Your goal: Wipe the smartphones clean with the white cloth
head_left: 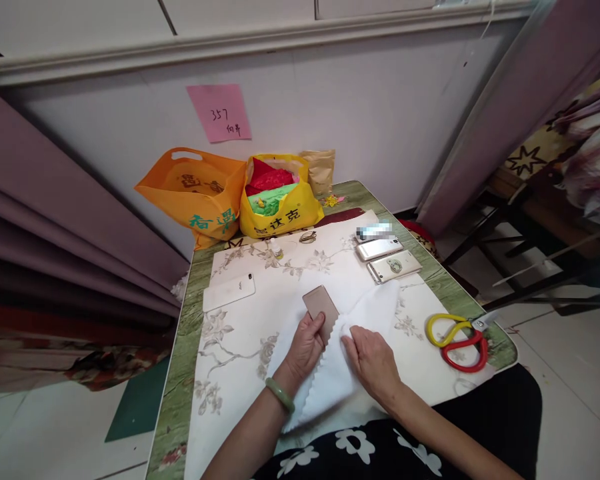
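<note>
My left hand (307, 343) is closed around a flat, rose-gold slab (321, 305) that looks like a phone; its lower part is hidden by fingers and cloth. A white cloth (325, 393) with a scalloped edge hangs over my lap side of the table, beside and partly over the slab. Gripping a bunched fold of that cloth is my right hand (373, 360), just right of the slab. A white phone (230, 293) lies face down to the left. On the right lie a silver phone (380, 249) and a phone with a ring holder (403, 265).
Scissors with yellow and red handles (463, 340) lie at the right table edge. An orange bag (190, 193), a yellow bag (280, 217) and a tan packet (320, 170) stand at the back. A small bottle (276, 249) and glasses-like item (308, 237) lie before them.
</note>
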{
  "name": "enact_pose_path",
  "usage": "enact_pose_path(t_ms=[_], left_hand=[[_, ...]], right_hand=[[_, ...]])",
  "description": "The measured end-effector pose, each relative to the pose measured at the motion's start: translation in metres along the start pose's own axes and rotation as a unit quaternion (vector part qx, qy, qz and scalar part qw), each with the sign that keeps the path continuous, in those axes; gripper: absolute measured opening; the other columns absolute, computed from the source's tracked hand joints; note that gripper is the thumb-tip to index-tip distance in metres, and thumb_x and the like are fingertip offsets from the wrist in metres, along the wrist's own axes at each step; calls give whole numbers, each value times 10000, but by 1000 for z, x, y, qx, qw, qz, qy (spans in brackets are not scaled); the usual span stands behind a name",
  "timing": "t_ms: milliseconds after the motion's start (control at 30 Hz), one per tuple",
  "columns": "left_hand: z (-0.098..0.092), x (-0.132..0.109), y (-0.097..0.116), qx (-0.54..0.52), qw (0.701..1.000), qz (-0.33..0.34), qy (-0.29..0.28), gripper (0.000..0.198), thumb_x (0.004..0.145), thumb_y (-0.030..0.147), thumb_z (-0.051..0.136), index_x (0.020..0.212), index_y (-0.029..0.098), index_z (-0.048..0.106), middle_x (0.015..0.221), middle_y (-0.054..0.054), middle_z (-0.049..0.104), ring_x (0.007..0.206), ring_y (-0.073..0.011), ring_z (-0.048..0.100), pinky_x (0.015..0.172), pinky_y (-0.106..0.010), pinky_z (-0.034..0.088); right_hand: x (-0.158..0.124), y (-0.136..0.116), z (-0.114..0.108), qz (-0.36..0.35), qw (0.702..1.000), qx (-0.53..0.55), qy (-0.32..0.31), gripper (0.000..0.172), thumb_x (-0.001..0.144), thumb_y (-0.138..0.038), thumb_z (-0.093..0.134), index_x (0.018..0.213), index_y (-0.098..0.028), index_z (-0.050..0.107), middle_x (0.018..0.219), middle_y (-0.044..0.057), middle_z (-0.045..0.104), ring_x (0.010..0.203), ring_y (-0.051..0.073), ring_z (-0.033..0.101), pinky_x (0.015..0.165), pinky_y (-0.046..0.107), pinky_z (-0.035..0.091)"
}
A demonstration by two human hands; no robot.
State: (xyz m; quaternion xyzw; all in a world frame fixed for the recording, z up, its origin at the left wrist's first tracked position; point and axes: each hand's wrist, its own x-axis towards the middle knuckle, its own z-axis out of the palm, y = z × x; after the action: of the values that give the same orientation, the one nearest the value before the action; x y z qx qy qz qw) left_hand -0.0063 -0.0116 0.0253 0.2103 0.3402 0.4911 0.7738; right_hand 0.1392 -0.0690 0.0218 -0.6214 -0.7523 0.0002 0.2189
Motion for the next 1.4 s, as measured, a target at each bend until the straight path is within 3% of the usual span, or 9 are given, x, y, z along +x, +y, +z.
enact_pose_path(t_ms=[167, 333, 467, 633, 767, 1033, 1300, 1400], left_hand=[[-6, 2, 0, 58, 998, 7, 7, 430, 746, 377, 768, 1099, 160, 652, 1007, -74, 719, 917, -195, 649, 889, -322, 478], [-8, -1, 1, 160, 984, -37, -75, 518, 702, 385, 802, 1159, 195, 649, 983, -61, 721, 877, -217, 642, 777, -314, 494], [-5, -5, 3, 187, 975, -53, -105, 516, 708, 369, 797, 1168, 193, 644, 926, -51, 714, 825, -202, 636, 725, -294, 489], [1, -4, 5, 191, 980, 2, -55, 419, 743, 372, 763, 1086, 155, 660, 840, -31, 684, 721, -139, 589, 704, -255, 467], [12, -5, 11, 168, 985, 48, 10, 382, 791, 391, 713, 1089, 164, 637, 919, -45, 681, 748, -129, 583, 720, -249, 465], [23, -18, 33, 263, 959, -51, -91, 458, 703, 370, 787, 1090, 156, 668, 860, -30, 685, 718, -151, 572, 673, -254, 447], [14, -9, 25, 217, 976, 23, 11, 395, 767, 420, 719, 1057, 161, 647, 805, -20, 654, 634, -110, 532, 605, -224, 417], [15, -11, 26, 233, 972, -7, -22, 403, 746, 409, 745, 1054, 163, 658, 799, -19, 660, 650, -119, 536, 622, -230, 421]], right_hand=[[15, 1, -4, 21, 999, 2, -33, 382, 1039, -353, 282, 760, -221, 508, 685, 13, 620, 599, 171, 537, 628, 307, 278], [49, 3, -9, 81, 996, 27, -27, 361, 1033, -334, 263, 785, -224, 501, 681, 10, 621, 610, 176, 555, 596, 303, 273], [56, 4, -11, 100, 994, 51, 1, 354, 1033, -344, 244, 810, -223, 491, 693, 12, 610, 617, 181, 552, 593, 295, 286], [28, 4, -3, 85, 995, 58, 1, 386, 1039, -379, 231, 797, -224, 488, 642, 1, 578, 582, 179, 530, 586, 290, 289], [13, 3, -2, 41, 997, 65, -15, 394, 1037, -368, 246, 760, -226, 486, 656, 4, 579, 586, 171, 517, 593, 287, 291], [52, 10, -13, 137, 974, 181, 11, 357, 1018, -422, 256, 782, -245, 456, 634, -22, 543, 564, 170, 498, 563, 270, 312], [18, -1, 7, 102, 981, 164, -12, 373, 1015, -408, 257, 797, -235, 505, 620, -1, 559, 563, 180, 523, 562, 284, 314], [28, 3, 0, 118, 975, 188, -25, 361, 1011, -421, 273, 774, -242, 478, 618, -13, 547, 561, 173, 515, 554, 276, 308]])
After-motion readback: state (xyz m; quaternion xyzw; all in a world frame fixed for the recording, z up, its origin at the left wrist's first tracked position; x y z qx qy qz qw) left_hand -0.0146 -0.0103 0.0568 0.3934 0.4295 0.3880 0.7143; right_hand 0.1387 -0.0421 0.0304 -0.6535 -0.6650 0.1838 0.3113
